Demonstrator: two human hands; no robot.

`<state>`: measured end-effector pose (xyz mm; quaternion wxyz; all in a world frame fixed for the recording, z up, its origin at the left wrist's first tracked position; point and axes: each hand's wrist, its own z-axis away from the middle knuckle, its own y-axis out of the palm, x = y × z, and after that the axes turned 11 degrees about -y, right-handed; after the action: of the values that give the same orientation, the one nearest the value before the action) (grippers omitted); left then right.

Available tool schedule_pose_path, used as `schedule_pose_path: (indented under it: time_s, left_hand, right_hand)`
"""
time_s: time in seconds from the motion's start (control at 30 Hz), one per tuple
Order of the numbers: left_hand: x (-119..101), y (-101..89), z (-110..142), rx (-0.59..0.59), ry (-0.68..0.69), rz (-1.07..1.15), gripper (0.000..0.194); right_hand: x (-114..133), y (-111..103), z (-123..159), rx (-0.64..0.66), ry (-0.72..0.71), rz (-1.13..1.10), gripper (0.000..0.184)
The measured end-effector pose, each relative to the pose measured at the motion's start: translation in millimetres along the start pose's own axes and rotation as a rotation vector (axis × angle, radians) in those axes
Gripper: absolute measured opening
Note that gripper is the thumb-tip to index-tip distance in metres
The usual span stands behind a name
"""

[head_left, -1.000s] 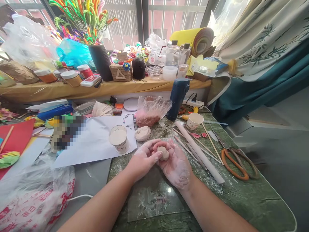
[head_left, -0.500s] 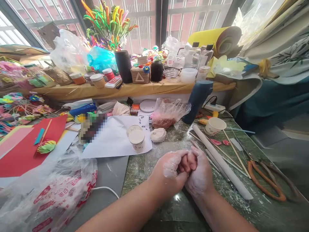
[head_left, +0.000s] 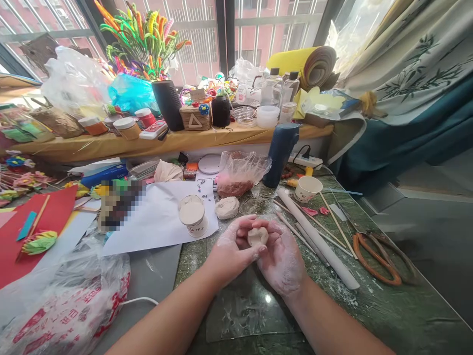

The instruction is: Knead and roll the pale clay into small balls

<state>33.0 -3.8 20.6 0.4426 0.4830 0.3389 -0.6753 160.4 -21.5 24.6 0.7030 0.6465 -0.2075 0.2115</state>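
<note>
Powder-whitened fingers of the left hand (head_left: 232, 249) and right hand (head_left: 286, 261) were closed together around a small pale lump (head_left: 257, 236), the left thumb against its near side. Just beyond the fingers sat a bigger lump (head_left: 227, 207). Left of them, a cup (head_left: 192, 212) stood on white paper (head_left: 151, 219); to their right lay sticks (head_left: 339, 226), a rod (head_left: 318, 239), then scissors (head_left: 356, 247).

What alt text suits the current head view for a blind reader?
A person's left hand and right hand, both dusted white, hold a small pale lump above a cluttered green table. A pale rod and orange-handled scissors lie to the right.
</note>
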Motion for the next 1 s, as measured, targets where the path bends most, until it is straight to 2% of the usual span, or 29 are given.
schedule_pose_path:
  time_s: [0.07,0.13,0.27,0.4,0.53,0.63,0.7,0.77,0.83,0.9,1.0]
  left_hand:
    - [-1,2.6,1,-0.062,0.06,-0.1,0.05]
    - [0,4.8,0,-0.072,0.123,-0.196,0.043]
    - [2,10.5,-3,-0.092,0.125,-0.267,0.039]
    - [5,21.0,-4,-0.13,0.064,-0.309,0.042]
    - [10,30.9,-4,-0.186,0.144,-0.377,0.041]
    - [12,33.1,-4,-0.196,0.176,-0.396,0.042]
    - [11,30.8,-5,-0.17,0.158,-0.373,0.043]
    - [10,24.9,-6,-0.146,0.136,-0.281,0.039]
    - [9,16.2,-7,-0.146,0.134,-0.12,0.04]
    - [9,6.4,-10,-0.195,0.154,0.03,0.047]
    - [10,-6.6,-13,-0.281,0.21,0.09,0.051]
  right_hand:
    - [-2,0,-1,-0.026,-0.021,-0.027,0.033]
    - [-5,0,-1,-0.05,-0.054,-0.049,0.034]
    - [-12,3,-1,-0.13,-0.118,-0.045,0.03]
    - [-17,3,-1,-0.288,-0.128,-0.049,0.039]
    - [-17,3,-4,-0.423,-0.107,-0.051,0.049]
    - [-15,4,-4,-0.454,-0.122,-0.024,0.053]
    - [-13,5,-3,-0.407,-0.154,-0.02,0.052]
    - [-9,7,-1,-0.277,-0.144,-0.055,0.044]
    - [-6,9,1,-0.128,-0.085,-0.109,0.028]
    - [-5,11,2,-0.041,-0.016,-0.146,0.022]
    - [-8,13,2,0.023,0.034,-0.126,0.028]
